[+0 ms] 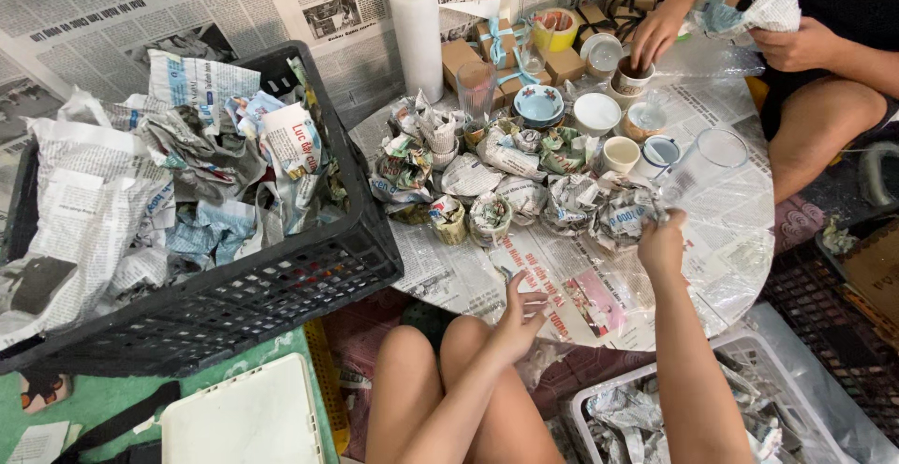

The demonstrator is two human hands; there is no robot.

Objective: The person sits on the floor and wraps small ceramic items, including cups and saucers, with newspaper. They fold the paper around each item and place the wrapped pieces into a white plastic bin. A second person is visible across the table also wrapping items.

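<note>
My right hand (pixel 661 242) grips a newspaper-wrapped bundle (pixel 626 216) at two o'clock; my left hand (pixel 518 319) rests open. Several white ceramic cups (pixel 621 154) remain unwrapped.

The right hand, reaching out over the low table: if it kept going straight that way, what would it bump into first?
The right hand already touches a newspaper-wrapped bundle. Straight beyond, it would probably meet the cream cup next, though depth is hard to judge from above.

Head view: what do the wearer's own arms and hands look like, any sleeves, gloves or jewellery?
Both arms are bare all the way to the frame edge, with no sleeves showing. The left hand and right hand wear no gloves. No rings, bracelets or watch are visible on either wrist.
</note>
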